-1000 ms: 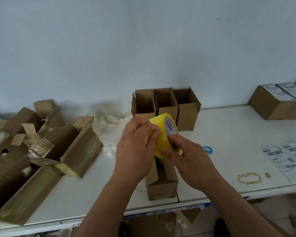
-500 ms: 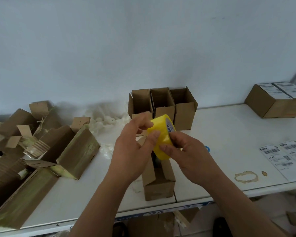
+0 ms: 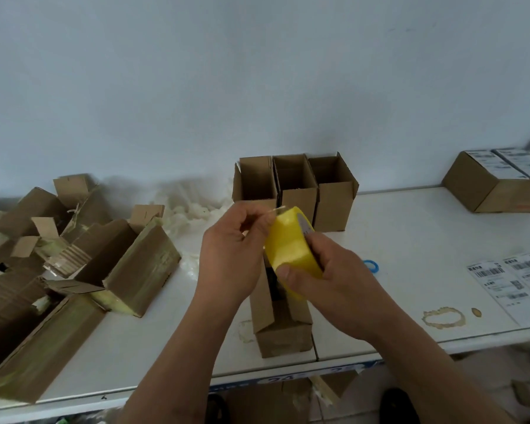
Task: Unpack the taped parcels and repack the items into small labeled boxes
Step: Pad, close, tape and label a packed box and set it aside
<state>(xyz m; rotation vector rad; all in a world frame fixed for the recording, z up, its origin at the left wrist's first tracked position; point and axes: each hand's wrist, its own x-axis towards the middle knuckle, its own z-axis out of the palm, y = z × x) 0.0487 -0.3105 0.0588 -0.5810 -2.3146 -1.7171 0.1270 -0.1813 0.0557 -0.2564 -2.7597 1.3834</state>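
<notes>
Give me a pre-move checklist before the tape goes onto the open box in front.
1. Roll held: ok. Right hand grips the yellow tape roll.
2. Tape end free: ok. Left hand pinches the tape end at the roll's top, only a short bit peeled.
3. Box flaps closed: not ok. The front box stands below the hands with its flaps up.
4. Item inside: cannot tell. Something dark shows in the opening, mostly hidden by the hands.
5. Label on the box: cannot tell. Labels lie on the table at right.
</notes>
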